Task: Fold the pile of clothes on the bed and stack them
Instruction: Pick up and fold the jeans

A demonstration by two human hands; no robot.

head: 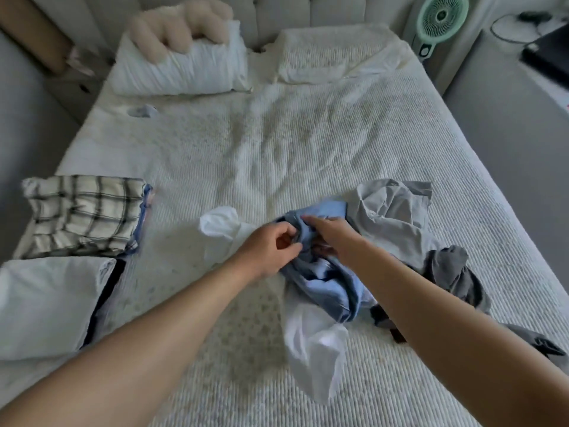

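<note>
The task is judged to be partly done. At the left edge of the frame, a folded checked cloth is seen lying squarely on top of another folded item with a blue edge, and just below it, at the lower left, a folded white garment is laid flat with a dark strip showing along its right side; these are taken to be finished stacks. The unfolded pile remains right of centre on the bed: a light blue shirt is bunched in the middle, a pale grey shirt is spread behind it toward the upper right, a dark grey garment is crumpled at the right, and loose white cloth trails toward the bottom of the frame and also shows just left of the hands. The light blue shirt is being handled at its upper edge: the left hand is curled round a fold of its fabric, and the right hand is pinching the same bunched edge just beside it, so both are clamped on the shirt. No fold in it is yet seen, so the step in hand is judged to be picking it out and finding its edges. Several garments are therefore left to be folded and stacked. A small bluish item lies apart in the upper left, below the pillows; what it is cannot be told.
</note>
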